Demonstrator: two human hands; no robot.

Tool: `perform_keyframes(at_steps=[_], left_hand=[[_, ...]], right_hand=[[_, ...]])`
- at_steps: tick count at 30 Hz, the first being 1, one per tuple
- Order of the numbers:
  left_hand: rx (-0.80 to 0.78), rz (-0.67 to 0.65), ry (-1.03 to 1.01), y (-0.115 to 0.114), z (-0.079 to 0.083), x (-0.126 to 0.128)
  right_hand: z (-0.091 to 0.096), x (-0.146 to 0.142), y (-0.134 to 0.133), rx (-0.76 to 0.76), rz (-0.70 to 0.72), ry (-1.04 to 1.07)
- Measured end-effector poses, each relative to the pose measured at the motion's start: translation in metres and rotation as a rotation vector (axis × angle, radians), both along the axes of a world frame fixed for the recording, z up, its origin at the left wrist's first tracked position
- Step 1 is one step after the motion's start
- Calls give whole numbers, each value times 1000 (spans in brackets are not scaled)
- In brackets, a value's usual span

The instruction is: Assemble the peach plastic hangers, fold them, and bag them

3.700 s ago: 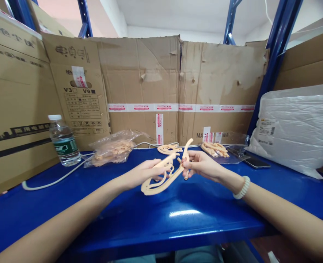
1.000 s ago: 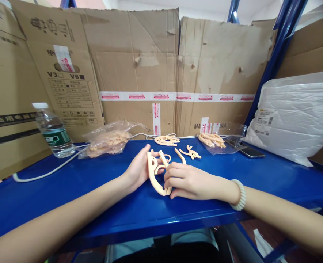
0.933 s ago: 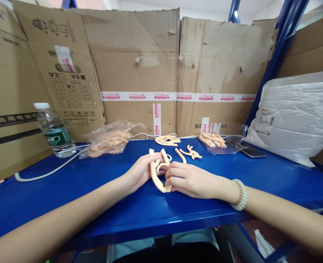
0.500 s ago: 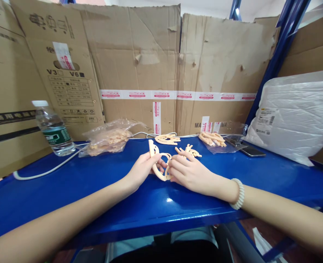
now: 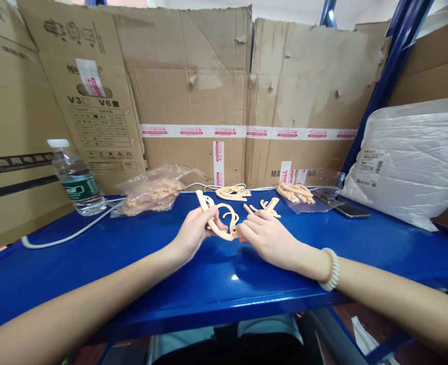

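A beige plastic folding hanger [image 5: 221, 233] is held up between my two hands, just above the blue tabletop. My left hand [image 5: 194, 228] is closed on its curved left arm, thumb on top, with the holed end sticking up past the fingers. The hook [image 5: 230, 215] curls up in the middle. My right hand [image 5: 264, 233], a beaded bracelet on its wrist, is closed around the other side; its fingers hide much of that part. Just beyond the right hand, a slotted beige strip [image 5: 272, 204] shows among loose beige pieces; I cannot tell whether it belongs to the held hanger.
Several beige hanger pieces [image 5: 233, 193] lie at the back. Clear bags of beige pieces stand left [image 5: 153, 195] and right [image 5: 296, 193]. A water bottle [image 5: 77, 182], a white cable [image 5: 64, 242], a phone [image 5: 347, 209] and a white wrapped package [image 5: 406, 162] surround them. Cardboard [image 5: 193, 101] walls the back.
The held hanger has risen slightly and its left arm tilts further left. My hands have moved a little apart, showing more of the hook.
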State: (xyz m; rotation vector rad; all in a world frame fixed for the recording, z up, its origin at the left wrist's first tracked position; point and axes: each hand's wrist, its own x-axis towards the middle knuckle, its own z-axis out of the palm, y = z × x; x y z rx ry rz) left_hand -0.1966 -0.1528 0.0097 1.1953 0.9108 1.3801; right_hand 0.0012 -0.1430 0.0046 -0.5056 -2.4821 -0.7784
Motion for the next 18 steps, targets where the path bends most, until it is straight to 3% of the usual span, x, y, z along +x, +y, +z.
perform_keyframes(at_steps=[6, 9, 12, 18], left_hand=[[-86, -1, -67, 0, 6, -2], [-116, 79, -71, 5, 5, -6], [-107, 151, -62, 10, 4, -10], [-140, 128, -77, 6, 7, -9]], right_hand=[[4, 2, 0, 90, 96, -15], [6, 9, 10, -69, 137, 44], [9, 21, 28, -258, 89, 80], [11, 30, 49, -485, 158, 58]])
